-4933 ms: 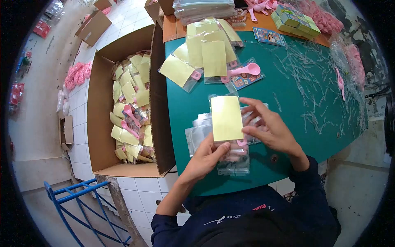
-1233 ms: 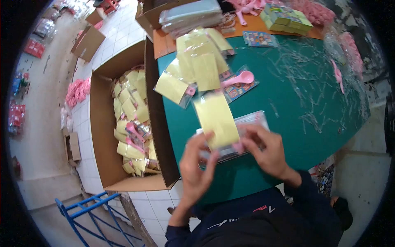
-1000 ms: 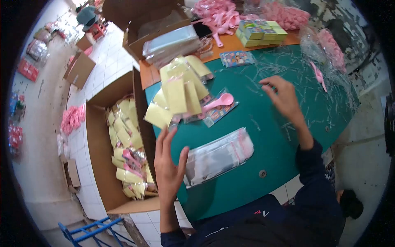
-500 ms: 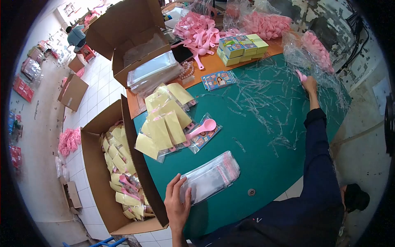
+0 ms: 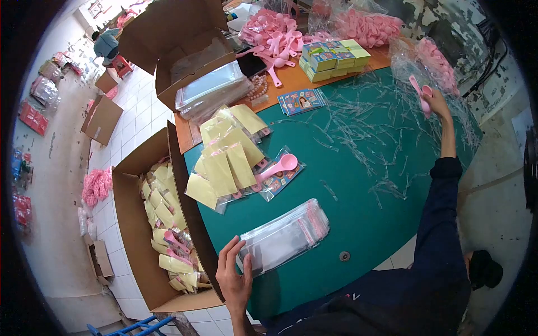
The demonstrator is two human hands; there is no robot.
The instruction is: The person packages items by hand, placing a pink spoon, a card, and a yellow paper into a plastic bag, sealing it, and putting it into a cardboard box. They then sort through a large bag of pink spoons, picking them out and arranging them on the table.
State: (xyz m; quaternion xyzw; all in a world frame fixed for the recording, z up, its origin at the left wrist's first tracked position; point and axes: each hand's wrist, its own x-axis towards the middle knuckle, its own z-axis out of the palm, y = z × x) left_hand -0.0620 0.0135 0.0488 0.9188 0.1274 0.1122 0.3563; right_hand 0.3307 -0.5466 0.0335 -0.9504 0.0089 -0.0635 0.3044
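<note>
My right hand (image 5: 440,105) reaches out to the far right of the green table and grips a pink spoon (image 5: 416,87). The spoon stands off the tabletop, beside a clear bag of pink spoons (image 5: 437,63). At the near left, my left hand (image 5: 234,277) has its fingers apart, with the fingertips at the left end of a stack of clear plastic sleeves (image 5: 280,236). Behind that stack lies a sleeve holding a pink spoon (image 5: 287,162) and a printed card. Next to it are several packed sleeves with yellowish card backs (image 5: 228,167).
An open carton (image 5: 130,235) of packed sleeves stands at the left table edge. Clear strips (image 5: 358,134) litter the green tabletop (image 5: 358,224). Behind are printed cards (image 5: 301,102), card bundles (image 5: 334,59), loose pink spoons (image 5: 272,33) and another carton (image 5: 168,50). Someone (image 5: 105,45) sits far back.
My right hand has lifted away from the spoon bag, and more of the pink spoon shows. My left hand has shifted slightly left and down, away from the sleeve stack's middle.
</note>
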